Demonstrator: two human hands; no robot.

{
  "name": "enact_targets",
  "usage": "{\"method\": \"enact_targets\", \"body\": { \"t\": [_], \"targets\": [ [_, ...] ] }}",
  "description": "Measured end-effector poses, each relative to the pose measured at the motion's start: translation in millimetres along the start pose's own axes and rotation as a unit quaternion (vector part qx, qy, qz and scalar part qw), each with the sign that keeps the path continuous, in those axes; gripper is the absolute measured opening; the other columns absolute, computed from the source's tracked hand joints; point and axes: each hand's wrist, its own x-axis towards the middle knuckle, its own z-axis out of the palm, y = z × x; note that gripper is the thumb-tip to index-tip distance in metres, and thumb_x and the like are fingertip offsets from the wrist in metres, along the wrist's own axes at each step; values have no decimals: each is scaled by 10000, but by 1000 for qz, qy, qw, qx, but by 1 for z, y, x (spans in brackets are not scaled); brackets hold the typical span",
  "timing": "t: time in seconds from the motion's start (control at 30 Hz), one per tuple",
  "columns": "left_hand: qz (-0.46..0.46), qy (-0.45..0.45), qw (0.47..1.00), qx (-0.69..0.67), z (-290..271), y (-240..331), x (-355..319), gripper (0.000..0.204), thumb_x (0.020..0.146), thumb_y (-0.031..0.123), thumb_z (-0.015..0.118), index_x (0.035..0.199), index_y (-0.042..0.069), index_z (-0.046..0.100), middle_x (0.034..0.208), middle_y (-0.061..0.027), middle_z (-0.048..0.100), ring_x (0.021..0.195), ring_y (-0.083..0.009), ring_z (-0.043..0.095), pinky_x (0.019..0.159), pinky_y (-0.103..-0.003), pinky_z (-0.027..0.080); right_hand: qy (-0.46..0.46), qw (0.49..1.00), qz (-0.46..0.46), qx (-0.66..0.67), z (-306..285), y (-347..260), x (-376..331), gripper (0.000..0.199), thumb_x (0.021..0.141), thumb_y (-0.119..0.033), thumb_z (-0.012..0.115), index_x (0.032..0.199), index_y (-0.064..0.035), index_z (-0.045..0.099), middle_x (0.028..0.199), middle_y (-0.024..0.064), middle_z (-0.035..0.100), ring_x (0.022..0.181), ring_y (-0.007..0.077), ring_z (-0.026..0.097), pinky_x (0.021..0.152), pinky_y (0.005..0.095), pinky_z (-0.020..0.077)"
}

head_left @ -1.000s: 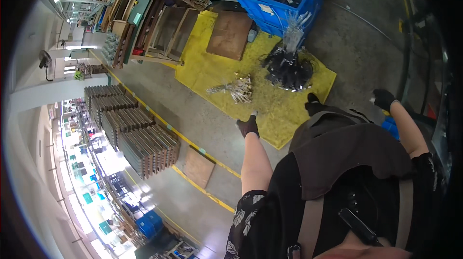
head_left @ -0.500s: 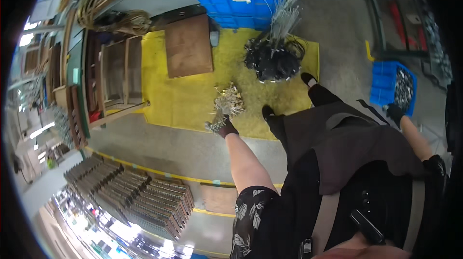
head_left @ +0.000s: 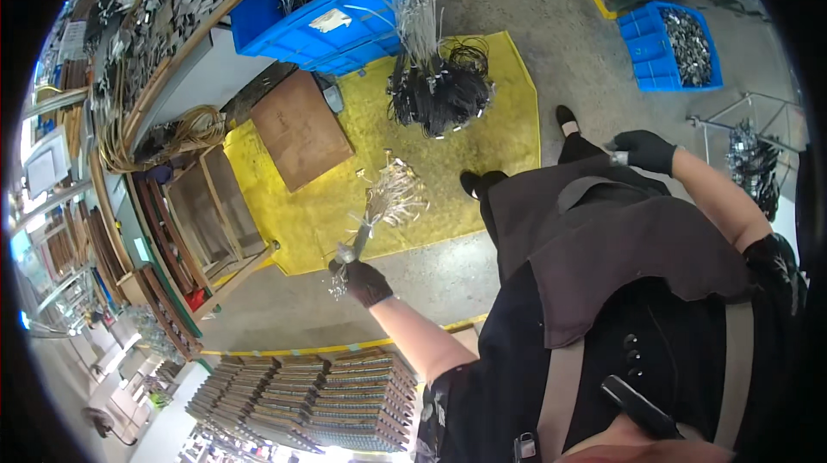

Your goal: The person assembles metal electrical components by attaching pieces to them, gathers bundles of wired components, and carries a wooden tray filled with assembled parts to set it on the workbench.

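Observation:
My left hand, in a dark glove, is closed around one end of a bundle of pale wire-like strands. The strands fan out beyond the hand above a yellow mat, their far tips gold-coloured. Small silvery ends stick out by the fingers. My right hand, also in a dark glove, is closed beside the dark apron. A small silvery piece shows at its fingertips; its exact kind is too small to tell.
The yellow mat holds a brown board and a bunch of black cables. A large blue bin stands behind. A smaller blue bin with metal parts is at far right. Stacked slatted pieces stand at lower left.
My view and body have turned. My right hand has come away from the small blue bin, in toward the apron, with a silvery piece. My left hand still grips the bundle, now farther left.

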Motion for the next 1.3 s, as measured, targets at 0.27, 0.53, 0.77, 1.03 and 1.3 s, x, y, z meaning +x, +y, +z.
{"method": "enact_targets", "body": {
  "t": [0.27,0.53,0.77,1.03,1.3],
  "targets": [
    [325,-369,848,196,191,224,-96,327,886,256,608,1114,31,541,953,-59,587,843,-182,586,804,-343,483,129,870,-464,109,21,-142,110,926,664,-477,811,1397,-87,400,1356,192,459,1268,348,421,1055,435,331],
    [120,-649,742,121,375,286,-240,400,896,357,603,1120,30,547,1038,-99,586,952,-211,573,844,-365,468,186,763,-553,277,-27,-191,124,356,750,-212,713,1040,-38,601,896,162,632,831,238,583,746,390,471],
    [107,-788,605,-35,458,263,-268,447,848,183,668,1251,59,520,1167,-87,577,1116,-239,530,971,-389,410,302,878,-178,327,-98,20,51,392,753,-93,686,1138,-61,620,941,114,682,896,209,645,815,352,500],
    [-55,-495,810,311,345,89,-94,530,846,188,685,1297,23,462,1021,-43,615,779,-99,553,640,-255,447,569,688,71,445,-236,251,-57,251,822,-265,593,909,-42,670,848,57,659,778,129,588,664,294,461],
    [68,-532,525,661,86,-24,-29,442,841,448,545,949,40,681,956,-209,680,849,-361,668,724,-459,510,598,684,149,391,-285,392,-51,447,854,-400,561,1118,-45,630,1057,136,637,1012,247,588,847,362,457]
  ]
}}
